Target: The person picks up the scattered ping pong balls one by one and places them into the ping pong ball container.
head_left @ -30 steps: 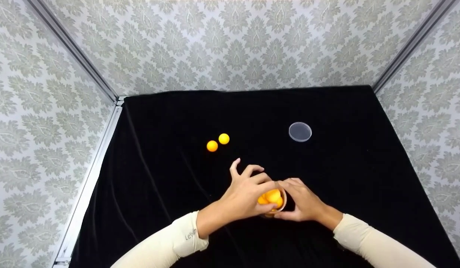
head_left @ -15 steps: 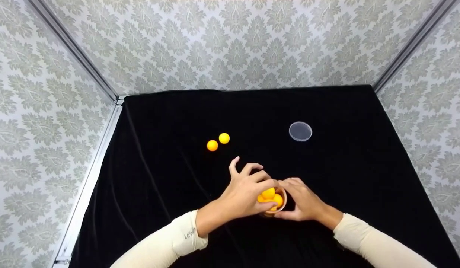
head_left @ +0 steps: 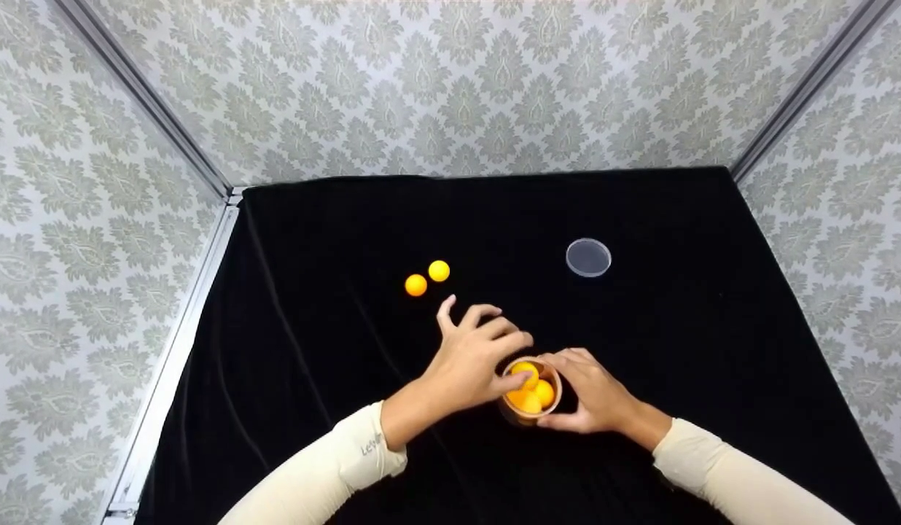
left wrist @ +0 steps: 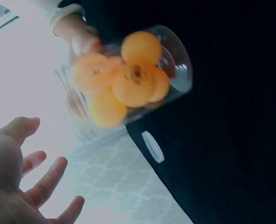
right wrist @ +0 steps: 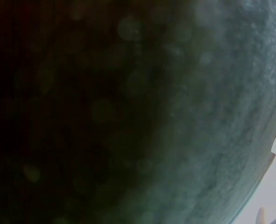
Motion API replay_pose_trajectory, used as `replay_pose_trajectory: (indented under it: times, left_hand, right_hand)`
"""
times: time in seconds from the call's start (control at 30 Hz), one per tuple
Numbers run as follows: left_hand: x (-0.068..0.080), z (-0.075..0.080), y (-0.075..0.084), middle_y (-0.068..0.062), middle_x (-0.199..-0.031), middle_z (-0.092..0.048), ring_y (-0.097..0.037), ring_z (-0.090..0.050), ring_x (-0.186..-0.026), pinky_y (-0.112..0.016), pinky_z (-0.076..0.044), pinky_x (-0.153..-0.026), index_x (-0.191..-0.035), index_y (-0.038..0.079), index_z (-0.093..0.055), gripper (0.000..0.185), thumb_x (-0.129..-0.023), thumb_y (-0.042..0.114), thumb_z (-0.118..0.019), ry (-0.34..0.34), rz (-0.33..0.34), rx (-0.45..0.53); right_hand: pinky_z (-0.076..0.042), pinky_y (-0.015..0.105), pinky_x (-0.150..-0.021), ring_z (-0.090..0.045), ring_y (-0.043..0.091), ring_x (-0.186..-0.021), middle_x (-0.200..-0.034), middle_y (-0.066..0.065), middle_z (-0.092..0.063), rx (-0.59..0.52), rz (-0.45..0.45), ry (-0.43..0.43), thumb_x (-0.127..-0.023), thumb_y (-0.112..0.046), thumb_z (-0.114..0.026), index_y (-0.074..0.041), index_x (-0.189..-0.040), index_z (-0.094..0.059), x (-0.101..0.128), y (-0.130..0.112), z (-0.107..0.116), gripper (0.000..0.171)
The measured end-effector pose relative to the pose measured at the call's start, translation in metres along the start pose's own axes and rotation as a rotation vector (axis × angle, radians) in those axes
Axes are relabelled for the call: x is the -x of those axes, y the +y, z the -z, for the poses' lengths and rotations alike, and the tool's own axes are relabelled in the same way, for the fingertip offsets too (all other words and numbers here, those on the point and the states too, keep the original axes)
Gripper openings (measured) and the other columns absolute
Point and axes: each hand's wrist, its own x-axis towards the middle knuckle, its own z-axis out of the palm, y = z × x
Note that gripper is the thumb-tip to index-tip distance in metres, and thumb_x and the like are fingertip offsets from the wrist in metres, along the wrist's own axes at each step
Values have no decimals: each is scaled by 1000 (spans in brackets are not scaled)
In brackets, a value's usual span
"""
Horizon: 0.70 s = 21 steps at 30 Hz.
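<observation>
Gripping jar [head_left: 532,394], right hand [head_left: 593,394].

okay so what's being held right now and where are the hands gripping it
The right hand grips the clear jar of orange balls round its side wall. The left hand is open beside the jar's mouth and holds nothing.

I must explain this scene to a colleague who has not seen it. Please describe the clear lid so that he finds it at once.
Start at the black cloth that covers the table. The lid lies flat on its far right part, beyond the right hand, alone. It is a thin, see-through, colourless disc, unlike the two orange balls to its left.
</observation>
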Motion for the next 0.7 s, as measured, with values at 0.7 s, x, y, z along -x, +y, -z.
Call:
replay_pose_trajectory:
  times: [0.7]
  left_hand:
    - [-12, -13, -63, 7, -108, -70, -26, -57, -116, -77, -22, -103, -112, 31, -71, 36, -82, 50, -77, 77, 226, -79]
  right_hand:
    - [-48, 44, -92, -65, 17, -107, -127, -2, -67, -11, 3, 6, -66, -56, -89, -11, -142, -56, 0, 0, -1, 94]
